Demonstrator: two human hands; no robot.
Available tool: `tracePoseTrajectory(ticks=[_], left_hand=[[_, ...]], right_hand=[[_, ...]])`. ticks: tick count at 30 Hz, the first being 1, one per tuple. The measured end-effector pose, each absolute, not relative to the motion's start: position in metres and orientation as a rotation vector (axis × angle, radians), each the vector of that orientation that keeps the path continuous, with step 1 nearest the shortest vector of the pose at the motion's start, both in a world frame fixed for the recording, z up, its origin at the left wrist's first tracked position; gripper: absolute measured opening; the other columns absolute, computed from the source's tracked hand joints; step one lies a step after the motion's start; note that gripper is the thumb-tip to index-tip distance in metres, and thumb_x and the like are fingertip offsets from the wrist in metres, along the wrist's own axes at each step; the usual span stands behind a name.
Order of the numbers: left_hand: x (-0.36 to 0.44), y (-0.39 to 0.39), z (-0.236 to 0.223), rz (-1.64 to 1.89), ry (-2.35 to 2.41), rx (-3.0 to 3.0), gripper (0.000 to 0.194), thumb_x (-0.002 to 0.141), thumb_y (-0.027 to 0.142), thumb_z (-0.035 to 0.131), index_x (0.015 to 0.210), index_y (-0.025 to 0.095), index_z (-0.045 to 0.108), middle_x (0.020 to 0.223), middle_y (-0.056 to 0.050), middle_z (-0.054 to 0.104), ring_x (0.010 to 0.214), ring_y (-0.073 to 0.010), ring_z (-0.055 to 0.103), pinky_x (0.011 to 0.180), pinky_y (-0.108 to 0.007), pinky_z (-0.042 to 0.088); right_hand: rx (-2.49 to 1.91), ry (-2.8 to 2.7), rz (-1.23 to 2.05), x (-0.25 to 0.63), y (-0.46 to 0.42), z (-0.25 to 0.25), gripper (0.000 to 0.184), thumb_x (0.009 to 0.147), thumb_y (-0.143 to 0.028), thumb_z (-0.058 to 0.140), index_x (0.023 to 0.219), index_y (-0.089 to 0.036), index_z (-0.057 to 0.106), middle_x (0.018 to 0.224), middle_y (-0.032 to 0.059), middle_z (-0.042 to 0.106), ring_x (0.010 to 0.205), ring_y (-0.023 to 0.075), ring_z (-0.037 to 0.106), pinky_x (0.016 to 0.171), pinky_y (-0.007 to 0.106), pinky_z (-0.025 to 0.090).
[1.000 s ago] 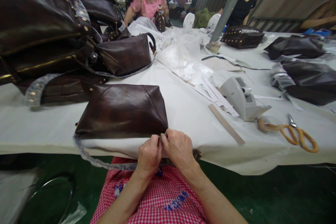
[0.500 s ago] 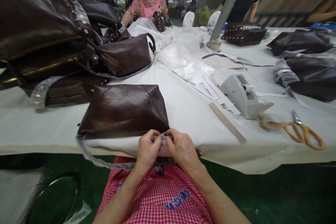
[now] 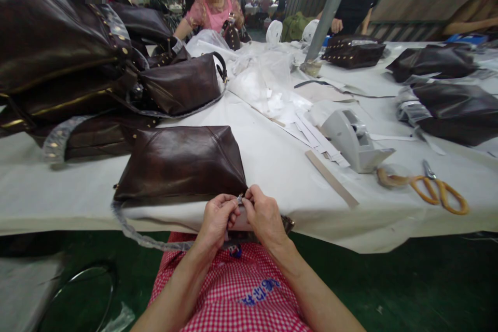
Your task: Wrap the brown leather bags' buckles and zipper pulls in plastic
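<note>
A dark brown leather handbag (image 3: 182, 163) lies on its side at the near edge of the white table. At its near right corner both hands work close together. My left hand (image 3: 215, 220) pinches a small piece of shiny clear plastic wrap (image 3: 238, 199). Thumb and fingers of my right hand (image 3: 267, 218) are closed at a small metal fitting (image 3: 241, 195) beside that corner, largely covered by the fingers. From the bag's left end a plastic-wrapped strap (image 3: 128, 228) hangs over the table edge and runs behind my left forearm.
Brown studded bags (image 3: 50, 26) are piled at the left. To the right are a grey tape dispenser (image 3: 352, 140), a cardboard strip (image 3: 330, 179), a tape roll (image 3: 389, 177) and orange-handled scissors (image 3: 439, 192). More bags (image 3: 455, 111) lie farther right. Co-workers stand across the table (image 3: 268, 161).
My fingers, bunched tightly together at first, have shifted apart slightly, baring the shiny plastic and metal bit between them. The handbag stays in place; the view has swayed slightly.
</note>
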State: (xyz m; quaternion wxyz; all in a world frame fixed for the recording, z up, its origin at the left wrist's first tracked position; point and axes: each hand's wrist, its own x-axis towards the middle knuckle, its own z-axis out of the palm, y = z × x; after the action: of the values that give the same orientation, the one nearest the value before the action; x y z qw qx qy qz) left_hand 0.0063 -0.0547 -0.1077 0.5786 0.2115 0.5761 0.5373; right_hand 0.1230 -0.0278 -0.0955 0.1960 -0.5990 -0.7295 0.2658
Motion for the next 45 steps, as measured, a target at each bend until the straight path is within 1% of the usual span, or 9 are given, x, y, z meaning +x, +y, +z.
tracePoseTrajectory(ticks=[5,15,18,23,29,32,35,41,45], left_hand=[[0.001,-0.053,-0.104,1.189,1.281,0.42,0.025,0.056,0.03,0.073,0.067,0.014,0.057,0.05,0.005,0.054,0.037,-0.0019,0.038,0.034,-0.013,0.024],[-0.005,-0.044,-0.103,1.12,1.229,0.405,0.025,0.055,0.028,0.074,0.058,0.013,0.055,0.046,0.005,0.051,0.035,-0.0011,0.035,0.032,-0.014,0.022],[-0.005,-0.044,-0.104,1.122,1.236,0.411,0.026,0.056,0.029,0.075,0.058,0.014,0.054,0.047,0.005,0.051,0.035,-0.0012,0.035,0.032,-0.014,0.022],[-0.004,-0.046,-0.103,1.14,1.266,0.44,0.026,0.055,0.031,0.075,0.059,0.013,0.056,0.048,0.005,0.052,0.035,-0.0019,0.037,0.033,-0.015,0.023],[0.002,-0.052,-0.103,1.166,1.268,0.461,0.033,0.057,0.034,0.077,0.068,0.016,0.052,0.049,0.006,0.055,0.035,-0.0028,0.038,0.033,-0.015,0.026],[0.006,-0.055,-0.106,1.191,1.314,0.42,0.04,0.058,0.034,0.078,0.074,0.019,0.045,0.049,0.007,0.056,0.035,-0.004,0.04,0.033,-0.014,0.027],[0.007,-0.058,-0.107,1.179,1.352,0.422,0.044,0.06,0.034,0.078,0.081,0.02,0.042,0.049,0.007,0.057,0.034,-0.0054,0.043,0.032,-0.014,0.028],[-0.009,-0.056,-0.102,1.079,1.343,0.485,0.038,0.064,0.035,0.079,0.078,0.016,0.05,0.064,-0.004,0.068,0.049,-0.0131,0.062,0.045,-0.022,0.05],[-0.023,-0.049,-0.096,1.051,1.278,0.475,0.028,0.069,0.035,0.072,0.076,0.01,0.062,0.079,-0.014,0.073,0.06,-0.0164,0.069,0.05,-0.022,0.052]], right_hand=[[-1.659,-1.975,0.901,0.128,-0.024,-0.089,0.009,0.086,-0.019,0.05,0.086,-0.021,0.059,0.064,-0.0015,0.06,0.051,0.0124,0.052,0.054,0.021,0.036],[-1.601,-1.867,0.909,0.146,-0.019,-0.085,0.016,0.08,-0.026,0.052,0.076,-0.02,0.066,0.067,0.0009,0.066,0.062,0.0155,0.057,0.064,0.025,0.041],[-1.495,-1.791,1.138,0.146,-0.018,-0.086,0.023,0.08,-0.032,0.051,0.07,-0.019,0.068,0.065,0.0006,0.066,0.063,0.0152,0.058,0.063,0.025,0.041],[-1.319,-1.614,1.569,0.135,-0.024,-0.095,0.033,0.082,-0.035,0.049,0.056,-0.017,0.056,0.048,-0.0032,0.05,0.044,0.0088,0.044,0.045,0.02,0.032],[-1.17,-1.043,1.945,0.129,-0.03,-0.1,0.029,0.079,-0.038,0.06,0.061,-0.016,0.054,0.046,-0.0073,0.045,0.032,0.0018,0.027,0.032,0.016,0.016],[-1.023,-0.644,2.217,0.13,-0.027,-0.101,0.024,0.075,-0.031,0.067,0.066,-0.013,0.055,0.053,-0.0057,0.051,0.032,-0.0014,0.022,0.03,0.013,0.012],[-0.912,-0.325,2.441,0.129,-0.022,-0.107,0.022,0.079,-0.023,0.068,0.067,-0.013,0.051,0.051,-0.0083,0.046,0.032,-0.0024,0.019,0.029,0.01,0.011],[-0.872,-0.225,2.508,0.128,-0.017,-0.118,0.028,0.083,-0.023,0.067,0.066,-0.015,0.046,0.045,-0.0122,0.035,0.031,-0.0015,0.019,0.03,0.009,0.011],[-0.862,-0.23,2.573,0.132,-0.012,-0.116,0.025,0.082,-0.021,0.067,0.069,-0.017,0.046,0.042,-0.0145,0.027,0.031,-0.0004,0.015,0.031,0.01,0.01]])
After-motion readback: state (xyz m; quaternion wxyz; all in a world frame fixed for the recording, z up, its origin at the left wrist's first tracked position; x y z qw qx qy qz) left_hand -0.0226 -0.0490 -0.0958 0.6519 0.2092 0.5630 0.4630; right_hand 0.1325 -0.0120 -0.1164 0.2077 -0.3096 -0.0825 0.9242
